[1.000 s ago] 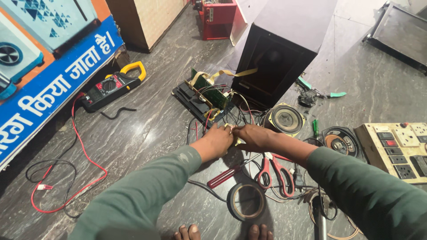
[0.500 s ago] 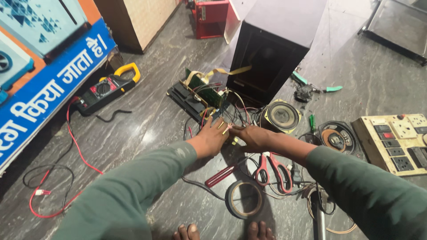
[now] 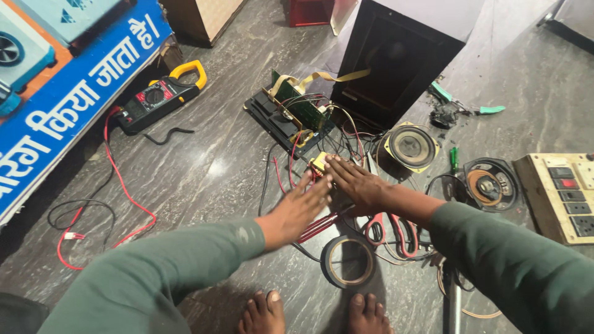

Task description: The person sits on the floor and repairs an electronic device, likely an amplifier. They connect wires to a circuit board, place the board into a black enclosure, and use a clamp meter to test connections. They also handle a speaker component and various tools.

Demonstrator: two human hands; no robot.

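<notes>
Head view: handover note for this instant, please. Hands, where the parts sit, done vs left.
Left hand: open, palm down, fingertips at the small yellow part among the wires; no grip visible.
Right hand: open and flat, fingertips beside that same part.
Circuit board assembly lies just beyond the hands, in front of the black speaker cabinet.
Loose speaker drivers: one right of the hands, another further right.
Tape roll and red-handled scissors lie near the forearms; clamp meter far left.
Done: drivers and board are out. Left: everything is loose.
</notes>
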